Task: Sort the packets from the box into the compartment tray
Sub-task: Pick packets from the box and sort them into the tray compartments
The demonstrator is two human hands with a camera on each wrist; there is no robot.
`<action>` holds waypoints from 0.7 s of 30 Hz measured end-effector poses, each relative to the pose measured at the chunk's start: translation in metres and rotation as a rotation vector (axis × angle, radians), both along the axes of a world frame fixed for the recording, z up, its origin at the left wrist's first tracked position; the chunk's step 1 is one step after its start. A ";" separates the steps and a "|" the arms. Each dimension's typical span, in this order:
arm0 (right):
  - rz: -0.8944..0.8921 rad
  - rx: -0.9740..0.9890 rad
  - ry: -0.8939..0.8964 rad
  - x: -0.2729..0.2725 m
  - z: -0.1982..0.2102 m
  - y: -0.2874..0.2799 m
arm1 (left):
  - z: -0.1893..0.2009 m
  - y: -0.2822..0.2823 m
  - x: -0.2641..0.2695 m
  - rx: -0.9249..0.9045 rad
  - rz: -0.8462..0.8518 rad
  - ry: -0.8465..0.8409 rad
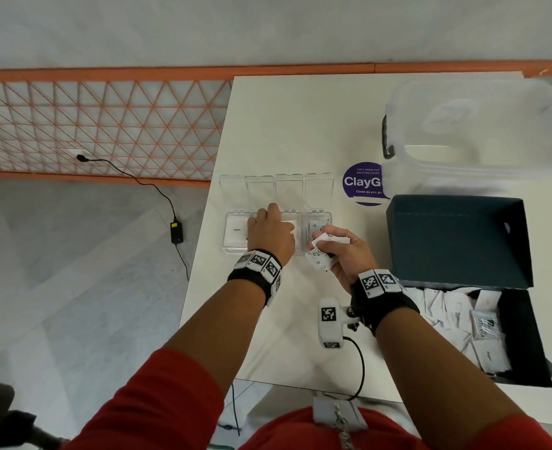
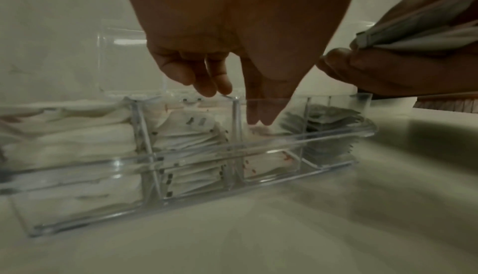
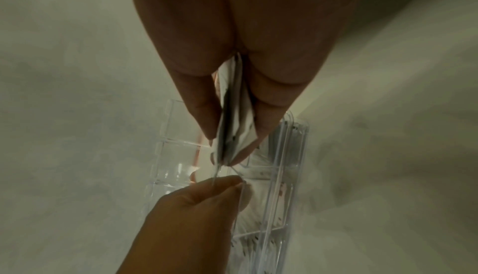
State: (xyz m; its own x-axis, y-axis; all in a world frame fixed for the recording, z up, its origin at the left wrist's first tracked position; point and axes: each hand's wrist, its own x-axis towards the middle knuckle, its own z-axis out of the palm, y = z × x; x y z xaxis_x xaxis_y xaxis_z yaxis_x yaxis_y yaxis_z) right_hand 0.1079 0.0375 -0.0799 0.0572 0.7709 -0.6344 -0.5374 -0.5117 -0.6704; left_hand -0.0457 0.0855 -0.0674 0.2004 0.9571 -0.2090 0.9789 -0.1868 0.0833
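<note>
Item: compartment tray (image 1: 232,250), clear plastic, four cells in a row with lids hinged open on the far side; stands on the white worktop (image 1: 284,131), left of the box (image 1: 456,238).

Contents, as the left wrist view shows: far-left cell stacked with white packets (image 2: 67,135); second cell stacked with white packets bearing dark edge marks; third cell part-filled, white packets with reddish marks; right cell holding grey packets (image 2: 328,127). None looks full to the rim.

Remaining stock: a loose heap of unsorted packets (image 1: 456,319) lies in the near half of the dark box, to the right. Judged state: sorting well under way, a good deal left.

Left hand (image 1: 269,233): over the middle of the tray, fingers extended downward, two fingertips (image 2: 261,114) dipped into the third cell and touching or nearly touching the top packet there. Grasps nothing visible; reads as released, pressing or settling a packet. The other fingers hang loosely curled above the divider.

Right hand (image 1: 342,251): just near of the tray's right cell, thumb and fingers pinching a small bundle of packets (image 1: 325,246), white and grey, one printed with lettering. The right wrist view shows the bundle edge-on between the fingers.

Other: translucent storage tub (image 1: 476,131) and round purple sticker (image 1: 362,183), far right on the worktop.
</note>
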 end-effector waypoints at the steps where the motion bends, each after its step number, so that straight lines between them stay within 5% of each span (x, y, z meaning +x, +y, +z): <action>1: 0.001 0.001 0.001 0.000 0.000 0.000 | 0.000 0.000 0.000 -0.003 -0.001 0.012; 21: -0.017 -0.008 -0.002 0.003 0.017 -0.005 | 0.003 0.009 0.002 -0.043 0.004 0.129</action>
